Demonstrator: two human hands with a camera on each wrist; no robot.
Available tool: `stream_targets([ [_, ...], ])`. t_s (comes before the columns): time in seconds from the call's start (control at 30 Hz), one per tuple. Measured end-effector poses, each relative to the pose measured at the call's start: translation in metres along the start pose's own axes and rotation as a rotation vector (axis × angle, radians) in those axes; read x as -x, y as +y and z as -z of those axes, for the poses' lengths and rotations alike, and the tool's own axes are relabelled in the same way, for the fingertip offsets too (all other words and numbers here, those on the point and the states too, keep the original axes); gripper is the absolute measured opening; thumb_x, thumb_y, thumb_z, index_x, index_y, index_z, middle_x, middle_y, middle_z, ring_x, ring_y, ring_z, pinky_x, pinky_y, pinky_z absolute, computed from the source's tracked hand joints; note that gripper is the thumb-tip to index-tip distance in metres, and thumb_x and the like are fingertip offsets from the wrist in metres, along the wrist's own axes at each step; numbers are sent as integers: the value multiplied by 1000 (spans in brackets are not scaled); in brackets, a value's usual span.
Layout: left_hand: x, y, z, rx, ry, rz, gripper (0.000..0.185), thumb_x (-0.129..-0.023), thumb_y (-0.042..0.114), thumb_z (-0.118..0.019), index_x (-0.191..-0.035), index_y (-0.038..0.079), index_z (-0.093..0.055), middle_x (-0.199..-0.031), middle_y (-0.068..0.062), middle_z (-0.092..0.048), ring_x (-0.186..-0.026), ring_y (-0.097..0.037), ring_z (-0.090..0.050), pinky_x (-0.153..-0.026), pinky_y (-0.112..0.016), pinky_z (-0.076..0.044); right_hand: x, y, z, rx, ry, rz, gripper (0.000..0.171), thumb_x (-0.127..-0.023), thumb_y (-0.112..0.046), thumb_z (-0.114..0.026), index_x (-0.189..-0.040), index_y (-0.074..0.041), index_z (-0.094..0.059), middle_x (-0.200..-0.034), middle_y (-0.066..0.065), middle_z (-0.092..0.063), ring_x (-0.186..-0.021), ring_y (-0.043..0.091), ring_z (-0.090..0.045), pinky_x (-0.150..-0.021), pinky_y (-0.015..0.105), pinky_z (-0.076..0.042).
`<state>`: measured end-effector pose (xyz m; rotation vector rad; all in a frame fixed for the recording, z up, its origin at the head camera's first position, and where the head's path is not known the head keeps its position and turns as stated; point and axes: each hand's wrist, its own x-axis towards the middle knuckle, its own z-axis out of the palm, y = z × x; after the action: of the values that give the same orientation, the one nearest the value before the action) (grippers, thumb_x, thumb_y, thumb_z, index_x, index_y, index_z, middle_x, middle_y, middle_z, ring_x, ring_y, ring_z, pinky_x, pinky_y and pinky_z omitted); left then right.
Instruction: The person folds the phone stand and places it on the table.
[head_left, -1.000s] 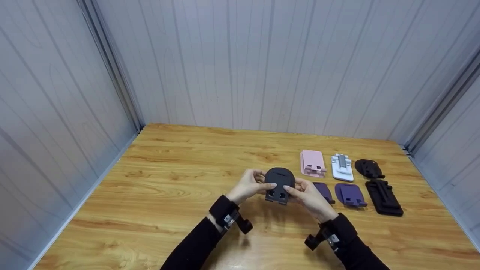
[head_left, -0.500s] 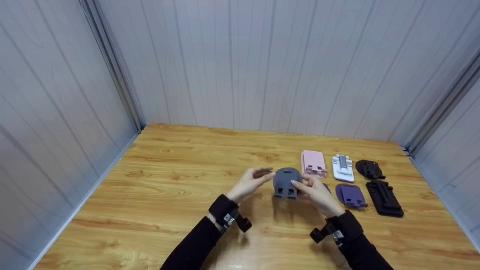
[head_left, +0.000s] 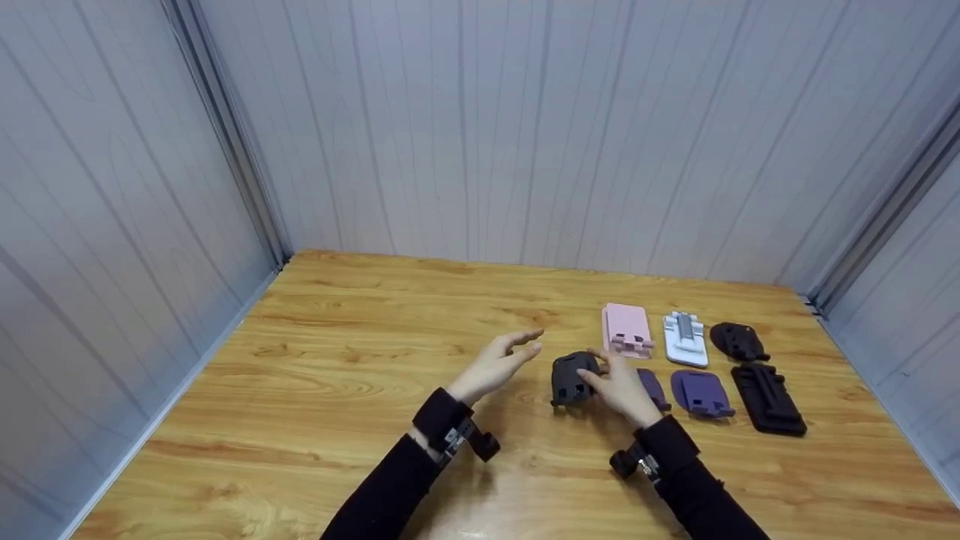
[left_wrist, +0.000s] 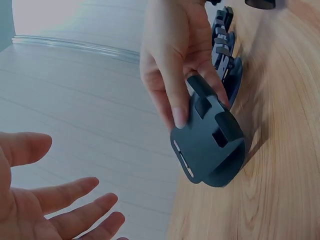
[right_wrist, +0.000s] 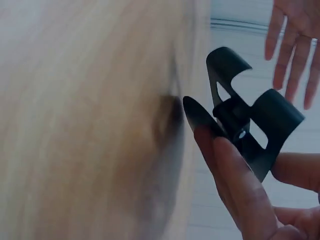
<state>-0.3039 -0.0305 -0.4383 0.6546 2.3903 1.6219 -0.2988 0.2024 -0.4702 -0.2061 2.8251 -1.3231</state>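
Right now the wooden table [head_left: 315, 390] is carrying everything, and a person's two hands are working near its middle. At about three o'clock from them a group of folded stands is lying flat in two rows: a pink stand [head_left: 625, 328], a white stand [head_left: 685, 338] and a small black stand [head_left: 738, 339] in the far row, two purple stands [head_left: 700, 391] and a long black stand [head_left: 768, 397] in the nearer one.

Judging by the scene, the step in hand looks like setting down the dark grey phone stand [head_left: 572, 377], which is standing unfolded on the table just at nine o'clock of the purple pair. The right hand [head_left: 621, 387] is gripping it, fingers [left_wrist: 172, 95] and thumb curled round its hinged plates. The left hand [head_left: 498, 362] is hovering apart at nine o'clock of the stand, palm open and fingers spread, holding nothing.

Next, the move probably calls for the right hand to ease its grip without tipping the stand, since it is resting on narrow feet and its hinge could fold.
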Motion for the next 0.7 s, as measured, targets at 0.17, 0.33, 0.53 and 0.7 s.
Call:
stream_targets([
  [0.17, 0, 1, -1, -8, 3, 30, 54, -105, 30, -48, -152, 5, -37, -154, -16, -43, -146, -33, -34, -122, -51, -26, -3, 2, 0, 89, 27, 9, 50, -97, -10, -59, -137, 17, -45, -133, 37, -53, -115, 47, -58, -95, 52, -52],
  [0.33, 1, 1, 1, -27, 0, 21, 59, -105, 32, -48, -155, 7, -30, -156, -16, -39, -148, -33, -30, -121, -52, -26, -2, 1, 3, 65, -17, 3, 56, -97, -5, -55, -142, 21, -33, -142, 40, -41, -130, 50, -47, -110, 54, -42],
  [0.53, 3, 2, 5, -28, -21, -1, 62, -104, 34, -48, -157, 10, -26, -157, -17, -36, -148, -34, -29, -121, -54, -27, 4, 0, 4, 80, -33, 23, 55, -100, -7, -51, -145, 17, -31, -138, 39, -48, -117, 44, -59, -102, 50, -48],
  [0.7, 5, 6, 8, -37, -25, 7, 62, -104, 33, -48, -157, 11, -25, -159, -16, -35, -148, -34, -28, -121, -55, -26, 10, -4, 5, 122, -94, 21, 61, -104, -21, -48, -149, 14, -26, -134, 36, -54, -109, 46, -61, -96, 50, -50],
])
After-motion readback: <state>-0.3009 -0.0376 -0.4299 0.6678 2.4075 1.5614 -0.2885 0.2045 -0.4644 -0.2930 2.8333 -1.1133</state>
